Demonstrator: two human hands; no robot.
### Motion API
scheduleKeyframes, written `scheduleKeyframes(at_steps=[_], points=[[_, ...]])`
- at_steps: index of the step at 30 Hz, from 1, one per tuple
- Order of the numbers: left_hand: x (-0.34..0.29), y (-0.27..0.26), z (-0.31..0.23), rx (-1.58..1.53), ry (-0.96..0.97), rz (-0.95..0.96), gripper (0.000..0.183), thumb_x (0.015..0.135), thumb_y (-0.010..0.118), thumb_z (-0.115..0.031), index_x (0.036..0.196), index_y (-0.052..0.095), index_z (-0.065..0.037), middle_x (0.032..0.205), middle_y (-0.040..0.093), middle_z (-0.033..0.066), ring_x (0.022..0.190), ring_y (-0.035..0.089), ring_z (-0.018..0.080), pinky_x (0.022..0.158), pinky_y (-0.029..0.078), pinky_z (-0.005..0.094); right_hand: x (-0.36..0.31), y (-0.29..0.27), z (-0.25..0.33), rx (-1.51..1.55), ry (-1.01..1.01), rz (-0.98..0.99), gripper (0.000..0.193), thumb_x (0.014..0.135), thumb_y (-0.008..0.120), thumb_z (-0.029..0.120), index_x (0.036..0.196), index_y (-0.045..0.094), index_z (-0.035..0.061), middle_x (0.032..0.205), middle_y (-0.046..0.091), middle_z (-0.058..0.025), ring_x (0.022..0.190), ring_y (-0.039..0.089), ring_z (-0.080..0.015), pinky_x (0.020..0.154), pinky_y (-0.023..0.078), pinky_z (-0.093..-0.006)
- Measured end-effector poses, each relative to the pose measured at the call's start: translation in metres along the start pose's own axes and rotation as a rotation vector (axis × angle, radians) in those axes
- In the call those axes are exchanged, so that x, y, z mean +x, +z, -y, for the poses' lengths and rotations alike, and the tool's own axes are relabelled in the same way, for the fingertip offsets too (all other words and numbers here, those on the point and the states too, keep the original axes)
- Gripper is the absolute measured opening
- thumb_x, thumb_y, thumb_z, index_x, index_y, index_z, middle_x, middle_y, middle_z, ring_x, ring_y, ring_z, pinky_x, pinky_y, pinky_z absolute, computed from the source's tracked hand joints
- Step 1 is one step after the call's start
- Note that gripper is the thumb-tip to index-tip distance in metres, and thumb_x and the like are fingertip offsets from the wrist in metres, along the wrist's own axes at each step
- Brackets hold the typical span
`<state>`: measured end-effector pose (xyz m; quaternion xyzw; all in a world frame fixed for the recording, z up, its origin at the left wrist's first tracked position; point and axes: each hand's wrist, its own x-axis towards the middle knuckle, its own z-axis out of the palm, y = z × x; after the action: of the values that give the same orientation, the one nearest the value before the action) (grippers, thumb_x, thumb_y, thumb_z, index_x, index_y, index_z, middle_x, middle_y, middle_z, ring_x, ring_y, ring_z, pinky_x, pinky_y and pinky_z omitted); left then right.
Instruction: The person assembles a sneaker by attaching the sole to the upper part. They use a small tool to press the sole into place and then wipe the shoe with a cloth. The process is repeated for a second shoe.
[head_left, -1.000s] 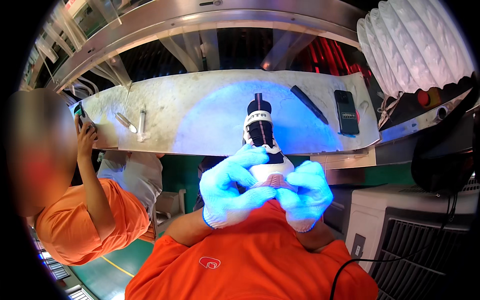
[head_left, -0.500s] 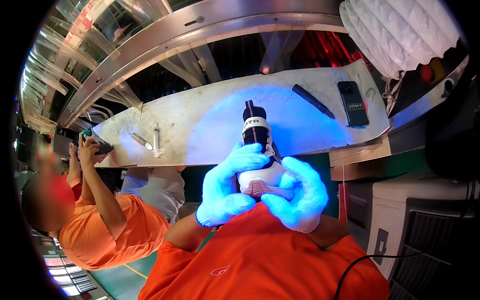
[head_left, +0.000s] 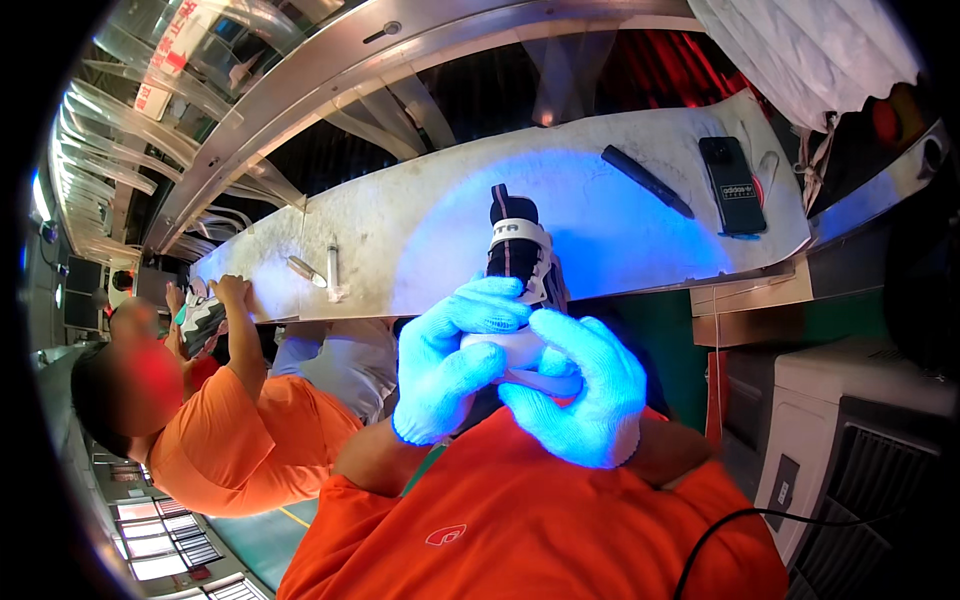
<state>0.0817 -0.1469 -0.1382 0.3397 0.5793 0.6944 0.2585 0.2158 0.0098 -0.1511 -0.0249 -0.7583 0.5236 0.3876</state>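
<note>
A black and white sports shoe points its toe toward me, its heel end and pull tab lying toward the table. Both my hands wear knit gloves that glow blue under the light. My left hand wraps round the left side of the toe part, thumb on the front. On the other side, my right hand grips the toe and sole edge, fingers curled over the upper. A pale sole edge shows between the two hands. Much of the shoe's front is hidden by the gloves.
On the worn white table lie a black pen-shaped tool, a dark phone, a syringe and a small knife-like tool. A co-worker in orange handles another shoe at left. A metal rail runs behind.
The shoe's toe has tipped, and the pink front of the sole has gone from sight. My right fingers have moved inward over the upper. The view has shifted slightly.
</note>
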Motion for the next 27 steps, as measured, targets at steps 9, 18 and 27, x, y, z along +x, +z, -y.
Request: scheduleKeyframes(at_steps=[9,18,27], points=[[0.001,-0.008,0.004,0.122,0.040,0.001,0.073,0.076,0.100,-0.032,0.135,0.076,0.005,0.145,0.073,0.0237,0.141,0.067,0.0357,0.129,0.042,0.0553,0.002,-0.002,-0.007,-0.018,-0.045,0.007,0.078,0.077,0.095,0.006,0.149,0.067,0.0002,0.109,0.073,-0.0171,0.083,0.071,-0.0345,0.071,0.061,-0.0428],[-0.001,-0.015,0.007,0.191,0.124,-0.009,0.061,0.074,0.096,-0.021,0.126,0.077,0.005,0.134,0.078,0.0217,0.133,0.071,0.0365,0.129,0.041,0.0575,0.008,0.010,-0.018,-0.075,-0.100,-0.051,0.077,0.071,0.102,0.013,0.140,0.069,-0.0002,0.104,0.074,-0.0174,0.079,0.072,-0.0312,0.064,0.058,-0.0404],[0.005,-0.030,0.014,0.189,0.146,0.058,0.059,0.076,0.096,-0.024,0.124,0.076,0.004,0.130,0.078,0.0214,0.131,0.071,0.0388,0.122,0.048,0.0566,0.005,0.014,-0.034,-0.094,-0.114,-0.016,0.074,0.069,0.105,0.023,0.131,0.070,0.0039,0.112,0.073,-0.0117,0.085,0.072,-0.0327,0.069,0.061,-0.0420]])
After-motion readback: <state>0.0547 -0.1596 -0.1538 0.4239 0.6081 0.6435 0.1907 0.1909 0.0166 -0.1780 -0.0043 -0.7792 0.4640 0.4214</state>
